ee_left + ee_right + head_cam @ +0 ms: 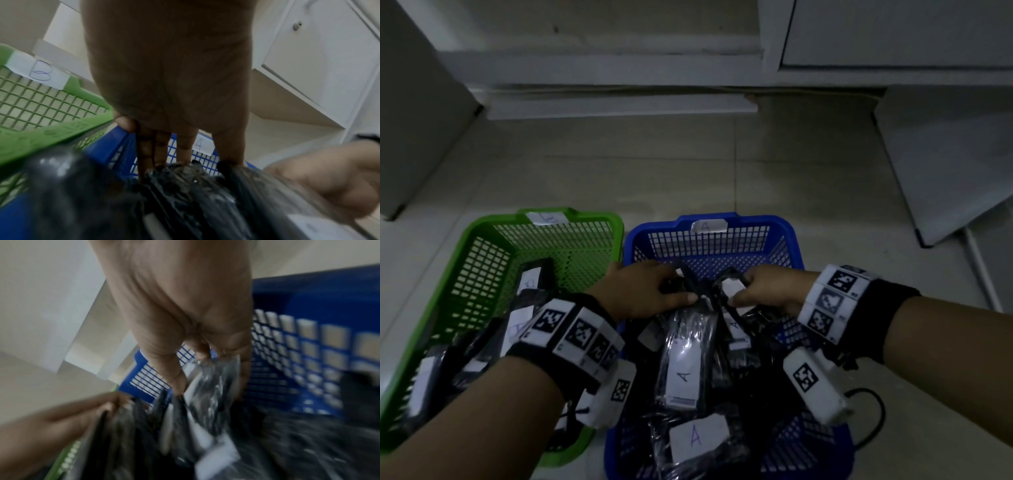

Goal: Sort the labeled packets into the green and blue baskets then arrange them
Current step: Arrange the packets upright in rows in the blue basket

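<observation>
On the floor stand a green basket [482, 233] tagged B and a blue basket [784, 226] tagged A, side by side. Black plastic packets with white labels lie in both; one marked A [683, 370] lies in the middle of the blue one. Both hands are inside the blue basket. My left hand [671, 289] grips the tops of upright black packets [185, 186] between thumb and fingers. Just to its right, my right hand [739, 291] pinches a labeled packet [213, 386] by its top edge. The right wrist view is blurred.
White cabinets [893, 34] and a low plinth [619, 102] line the far side of the tiled floor. A white board [945, 164] leans at the right. A black cable [873, 421] loops beside the blue basket. Several packets [530, 281] fill the green basket's near half.
</observation>
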`<state>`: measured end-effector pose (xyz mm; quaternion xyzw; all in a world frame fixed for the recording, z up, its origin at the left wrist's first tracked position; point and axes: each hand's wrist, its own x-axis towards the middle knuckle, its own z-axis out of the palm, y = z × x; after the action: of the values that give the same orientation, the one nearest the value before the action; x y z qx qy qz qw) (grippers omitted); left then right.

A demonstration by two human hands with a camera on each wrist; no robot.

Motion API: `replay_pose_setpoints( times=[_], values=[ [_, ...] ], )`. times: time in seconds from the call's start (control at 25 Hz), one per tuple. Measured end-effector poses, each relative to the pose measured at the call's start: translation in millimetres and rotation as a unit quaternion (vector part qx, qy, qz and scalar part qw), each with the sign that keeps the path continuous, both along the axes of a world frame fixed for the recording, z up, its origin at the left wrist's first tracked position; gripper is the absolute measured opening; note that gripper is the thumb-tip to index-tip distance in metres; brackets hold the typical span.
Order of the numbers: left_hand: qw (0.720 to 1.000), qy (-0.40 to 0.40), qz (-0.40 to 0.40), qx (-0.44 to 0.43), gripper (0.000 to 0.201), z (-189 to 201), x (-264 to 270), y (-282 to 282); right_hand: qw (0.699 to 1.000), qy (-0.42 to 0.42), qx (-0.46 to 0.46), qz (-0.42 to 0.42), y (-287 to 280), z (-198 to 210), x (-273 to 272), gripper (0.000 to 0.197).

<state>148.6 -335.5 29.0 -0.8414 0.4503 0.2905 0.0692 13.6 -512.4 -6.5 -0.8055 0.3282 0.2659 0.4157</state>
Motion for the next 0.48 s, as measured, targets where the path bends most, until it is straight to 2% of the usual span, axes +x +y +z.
replay_pose_setpoints(
  times=[0.16, 0.28, 0.36, 0.48],
  values=[
    [1.000, -0.022, -0.004, 0.012, 0.072, -2.5, -1.3, -2.8, 0.993, 0.043, -0.079, 0.079, -0.7, 16.9, 12.7, 0.036],
    [0.998, -0.050, -0.027, 0.019, 0.081, -6.9, -1.8, -8.4, 0.984, 0.005, -0.171, 0.054, -9.0, 24.9, 23.0, 0.020],
    [0.998, -0.049, -0.030, 0.029, 0.089, -10.0, -0.6, -8.6, 0.977, 0.021, -0.206, 0.051, -9.2, 27.9, 23.5, 0.015],
    [0.998, -0.037, -0.033, 0.029, 0.090, -12.6, 4.7, -8.7, 0.971, 0.039, -0.225, 0.068, -4.8, 23.4, 15.4, 0.045]
  ],
)
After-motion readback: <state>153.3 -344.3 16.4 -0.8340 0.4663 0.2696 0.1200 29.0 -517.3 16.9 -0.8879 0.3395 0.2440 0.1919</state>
